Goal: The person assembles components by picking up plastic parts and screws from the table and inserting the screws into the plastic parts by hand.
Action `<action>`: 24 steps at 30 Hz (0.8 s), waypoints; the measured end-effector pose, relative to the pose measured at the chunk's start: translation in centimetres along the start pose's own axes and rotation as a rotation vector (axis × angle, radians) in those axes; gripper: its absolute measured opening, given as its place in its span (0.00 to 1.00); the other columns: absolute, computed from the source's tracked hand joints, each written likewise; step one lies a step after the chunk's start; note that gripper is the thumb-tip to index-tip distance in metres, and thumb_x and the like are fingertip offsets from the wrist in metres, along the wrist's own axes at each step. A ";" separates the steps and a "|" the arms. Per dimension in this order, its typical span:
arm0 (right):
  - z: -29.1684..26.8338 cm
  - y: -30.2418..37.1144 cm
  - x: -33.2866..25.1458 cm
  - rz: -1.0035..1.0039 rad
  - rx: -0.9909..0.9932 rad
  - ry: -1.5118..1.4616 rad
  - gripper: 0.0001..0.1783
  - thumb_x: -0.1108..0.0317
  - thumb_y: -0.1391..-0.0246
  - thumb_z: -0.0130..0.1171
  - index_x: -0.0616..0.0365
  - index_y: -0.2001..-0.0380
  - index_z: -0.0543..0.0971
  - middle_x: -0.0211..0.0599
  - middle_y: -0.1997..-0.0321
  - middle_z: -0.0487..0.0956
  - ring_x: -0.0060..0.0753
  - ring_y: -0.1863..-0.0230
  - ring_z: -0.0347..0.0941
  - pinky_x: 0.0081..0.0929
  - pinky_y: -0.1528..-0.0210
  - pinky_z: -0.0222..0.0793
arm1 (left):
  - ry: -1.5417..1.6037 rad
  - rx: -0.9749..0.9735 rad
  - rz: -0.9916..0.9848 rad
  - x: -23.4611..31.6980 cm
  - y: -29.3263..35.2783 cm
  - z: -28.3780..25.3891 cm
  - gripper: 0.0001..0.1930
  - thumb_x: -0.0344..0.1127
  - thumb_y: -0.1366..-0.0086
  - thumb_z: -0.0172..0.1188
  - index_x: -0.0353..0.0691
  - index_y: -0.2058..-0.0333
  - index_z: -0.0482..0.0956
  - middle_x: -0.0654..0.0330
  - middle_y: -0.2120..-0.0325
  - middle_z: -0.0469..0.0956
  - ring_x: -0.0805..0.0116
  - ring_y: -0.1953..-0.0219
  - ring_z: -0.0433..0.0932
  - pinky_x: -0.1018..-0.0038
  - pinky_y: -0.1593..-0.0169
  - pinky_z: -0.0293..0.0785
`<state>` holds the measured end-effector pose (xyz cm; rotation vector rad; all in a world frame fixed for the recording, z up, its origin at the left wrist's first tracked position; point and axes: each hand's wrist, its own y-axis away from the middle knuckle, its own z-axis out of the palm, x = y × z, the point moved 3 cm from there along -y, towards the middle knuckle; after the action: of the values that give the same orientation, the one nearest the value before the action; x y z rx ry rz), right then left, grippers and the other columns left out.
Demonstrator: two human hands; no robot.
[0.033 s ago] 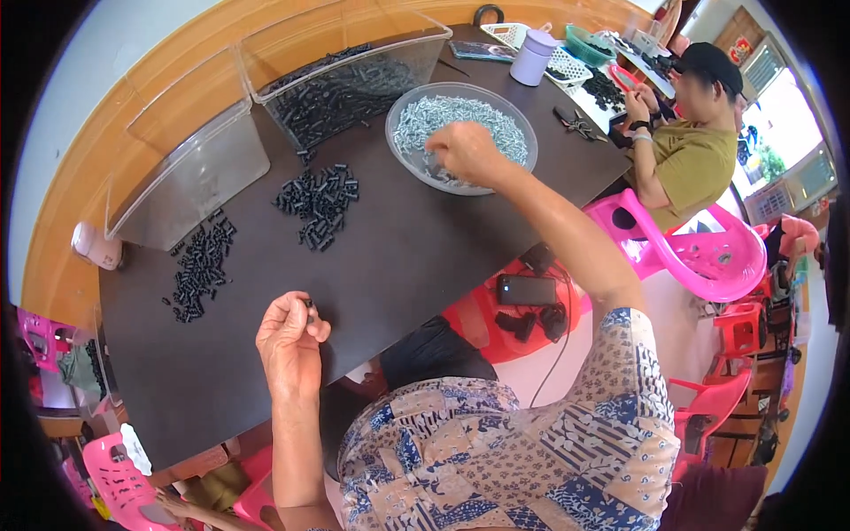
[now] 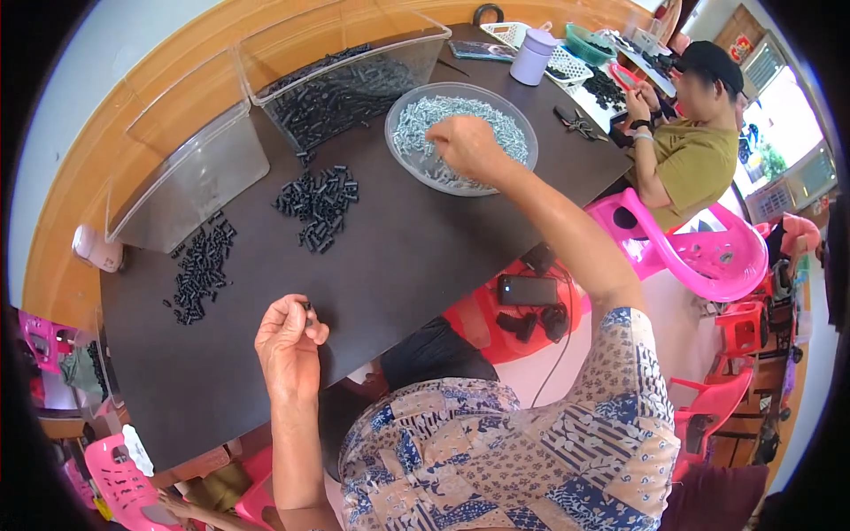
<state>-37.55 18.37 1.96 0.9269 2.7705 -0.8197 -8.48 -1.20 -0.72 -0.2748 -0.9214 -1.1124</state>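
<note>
Black parts (image 2: 317, 203), silvery pieces (image 2: 421, 115), dark-brown tabletop (image 2: 398, 243), blue-and-beige patchwork-print shirt (image 2: 496, 451), hot-pink chair (image 2: 651, 232), lilac canister (image 2: 534, 60)

Top center: A lilac lidded container (image 2: 533, 57) stands near a white plastic basket (image 2: 569, 69) and a green basket (image 2: 580, 35).
Back edge: A black ring (image 2: 476, 12) rests upright by the wall.
Right: A co-worker (image 2: 695, 164) in a black cap and olive shirt appears at a pink plastic chair (image 2: 717, 257), a bright window (image 2: 775, 142) beyond.
Toward the co-worker: Pliers-like tools (image 2: 563, 116) with dark handles lie together.
Below: A red stool (image 2: 465, 323) bears a black boxy device (image 2: 529, 290) with a small light.
Far left: A whitish jar (image 2: 97, 248) stands.
Lower right: Red chairs (image 2: 724, 403) crowd the floor.
</note>
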 end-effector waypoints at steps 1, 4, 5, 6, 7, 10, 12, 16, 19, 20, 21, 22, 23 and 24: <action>-0.6 -0.2 0.0 -0.031 0.184 0.006 0.09 0.76 0.64 0.53 0.54 0.79 0.81 0.47 0.78 0.78 0.51 0.73 0.75 0.43 0.68 0.70 | -0.008 0.018 -0.013 0.1 0.0 -0.2 0.05 0.30 0.40 0.58 0.34 0.68 0.74 0.60 0.77 0.73 0.74 0.79 0.66 0.78 0.76 0.60; -1.4 -0.3 0.1 0.046 0.073 -0.033 0.09 0.75 0.64 0.53 0.53 0.78 0.82 0.47 0.76 0.78 0.50 0.71 0.76 0.43 0.67 0.71 | -0.020 0.045 -0.026 0.2 -0.1 -0.1 0.05 0.29 0.40 0.58 0.34 0.68 0.75 0.59 0.77 0.73 0.74 0.79 0.66 0.78 0.76 0.60; -1.2 -0.2 0.3 0.078 -0.010 -0.036 0.09 0.75 0.63 0.53 0.53 0.78 0.82 0.47 0.76 0.78 0.50 0.71 0.76 0.43 0.67 0.71 | -0.024 0.043 -0.028 0.2 -0.2 -0.1 0.05 0.29 0.40 0.58 0.34 0.68 0.75 0.59 0.77 0.73 0.74 0.79 0.66 0.78 0.76 0.60; -0.9 -0.2 0.3 0.075 -0.009 -0.040 0.09 0.75 0.63 0.53 0.53 0.78 0.82 0.47 0.76 0.78 0.50 0.71 0.76 0.43 0.67 0.71 | -0.025 0.043 -0.033 0.1 -0.2 -0.1 0.05 0.29 0.41 0.58 0.34 0.68 0.75 0.59 0.77 0.74 0.74 0.79 0.66 0.78 0.76 0.60; -0.4 0.0 0.4 0.062 -0.037 -0.053 0.09 0.75 0.63 0.53 0.53 0.78 0.82 0.47 0.76 0.78 0.50 0.71 0.76 0.43 0.67 0.71 | -0.026 0.038 -0.043 0.0 -0.2 -0.1 0.05 0.29 0.41 0.59 0.34 0.68 0.75 0.59 0.77 0.74 0.74 0.80 0.65 0.78 0.76 0.60; 0.1 0.2 0.4 0.025 -0.063 -0.089 0.08 0.74 0.63 0.53 0.53 0.79 0.81 0.46 0.77 0.78 0.50 0.72 0.76 0.44 0.68 0.70 | -0.011 0.031 -0.072 -0.3 -0.3 0.0 0.05 0.29 0.41 0.59 0.34 0.68 0.75 0.59 0.77 0.74 0.74 0.79 0.66 0.78 0.76 0.60; 0.2 0.2 0.4 -0.003 -0.062 -0.114 0.08 0.74 0.63 0.53 0.53 0.79 0.81 0.46 0.77 0.78 0.50 0.72 0.76 0.44 0.69 0.70 | -0.005 0.030 -0.076 -0.4 -0.2 0.0 0.05 0.29 0.41 0.59 0.34 0.68 0.75 0.59 0.77 0.74 0.74 0.79 0.66 0.78 0.76 0.61; 0.2 -0.3 -0.3 -0.022 -0.160 -0.070 0.06 0.72 0.63 0.53 0.55 0.81 0.80 0.47 0.78 0.78 0.51 0.72 0.75 0.45 0.70 0.69 | -0.006 0.035 -0.072 -0.5 0.0 0.1 0.05 0.29 0.42 0.59 0.34 0.68 0.75 0.59 0.77 0.74 0.74 0.79 0.67 0.78 0.76 0.61; 1.3 -0.7 -0.7 0.001 -0.246 0.002 0.06 0.72 0.64 0.53 0.58 0.83 0.79 0.50 0.78 0.77 0.54 0.72 0.75 0.47 0.70 0.69 | -0.016 0.039 -0.064 -0.5 0.1 0.2 0.06 0.30 0.42 0.59 0.33 0.68 0.75 0.59 0.77 0.74 0.74 0.79 0.67 0.78 0.75 0.62; 1.7 -0.8 -0.8 0.010 -0.290 0.053 0.06 0.71 0.64 0.53 0.60 0.83 0.78 0.52 0.78 0.77 0.56 0.72 0.75 0.48 0.70 0.69 | -0.016 0.040 -0.064 -0.5 0.1 0.2 0.06 0.30 0.42 0.59 0.33 0.68 0.75 0.59 0.77 0.74 0.74 0.79 0.67 0.78 0.75 0.62; 1.8 -0.9 -0.8 0.010 -0.291 0.053 0.06 0.71 0.64 0.53 0.60 0.83 0.78 0.52 0.78 0.77 0.56 0.72 0.75 0.48 0.70 0.69 | -0.021 0.040 -0.064 -0.6 0.1 0.3 0.06 0.30 0.42 0.59 0.33 0.68 0.75 0.59 0.77 0.74 0.74 0.79 0.67 0.78 0.75 0.62; 1.9 -1.0 -1.0 0.024 -0.303 0.063 0.06 0.71 0.64 0.53 0.61 0.83 0.78 0.54 0.78 0.76 0.57 0.72 0.74 0.48 0.69 0.69 | -0.025 0.043 -0.061 -0.6 0.1 0.2 0.06 0.30 0.42 0.59 0.33 0.68 0.76 0.59 0.77 0.74 0.74 0.79 0.67 0.78 0.75 0.62; 2.0 -1.1 -1.1 0.039 -0.316 0.073 0.06 0.71 0.64 0.53 0.62 0.83 0.78 0.55 0.78 0.76 0.58 0.71 0.74 0.49 0.68 0.69 | -0.024 0.046 -0.059 -0.6 0.1 0.2 0.06 0.30 0.42 0.59 0.33 0.68 0.76 0.59 0.77 0.74 0.74 0.79 0.67 0.78 0.75 0.62; 2.2 -1.1 -1.0 0.036 -0.316 0.072 0.06 0.71 0.64 0.53 0.62 0.83 0.78 0.55 0.78 0.76 0.58 0.71 0.74 0.49 0.68 0.69 | -0.027 0.043 -0.056 -0.6 0.1 0.2 0.06 0.30 0.41 0.59 0.34 0.68 0.76 0.59 0.77 0.74 0.74 0.79 0.67 0.78 0.75 0.62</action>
<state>-37.56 15.95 0.87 0.9566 2.8193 -0.3324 -8.57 -0.64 -1.02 -0.2301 -0.9808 -1.1410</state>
